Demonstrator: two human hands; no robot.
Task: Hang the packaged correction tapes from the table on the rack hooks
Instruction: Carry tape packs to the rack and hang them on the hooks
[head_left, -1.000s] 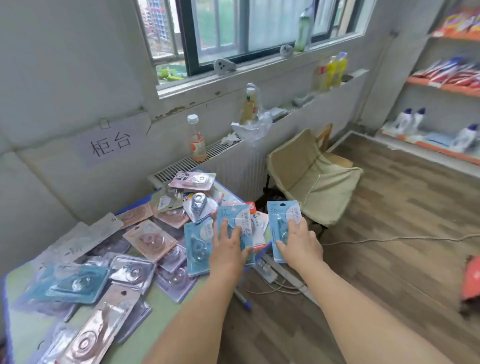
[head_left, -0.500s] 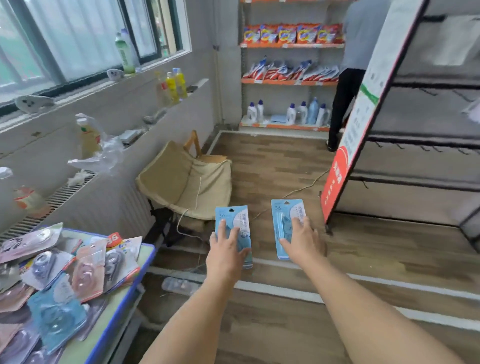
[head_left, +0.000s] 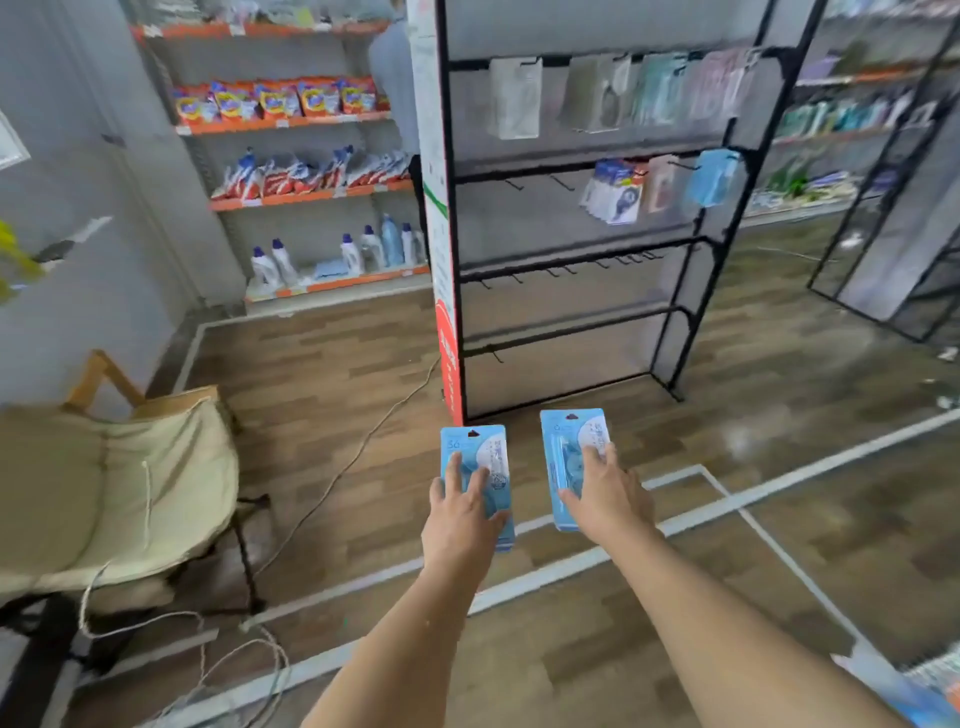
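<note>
The left hand (head_left: 464, 512) grips a blue correction tape pack (head_left: 475, 457), fingers spread over its face and thumb at its right edge. The right hand (head_left: 605, 491) grips a second blue pack (head_left: 566, 441) the same way, just beside the first, the two apart. Both packs are held out flat above the wooden floor (head_left: 337, 374). Ahead of the hands stands the black rack (head_left: 691, 291), with bare hooks (head_left: 628, 258) on its middle rows and hung packs (head_left: 615, 192) higher up. A cushioned chair (head_left: 119, 483) sits far left of the left hand.

rack (head_left: 691, 291) top cut off, hung packages (head_left: 613, 192) blurred, chair (head_left: 104, 478) cropped left
</note>
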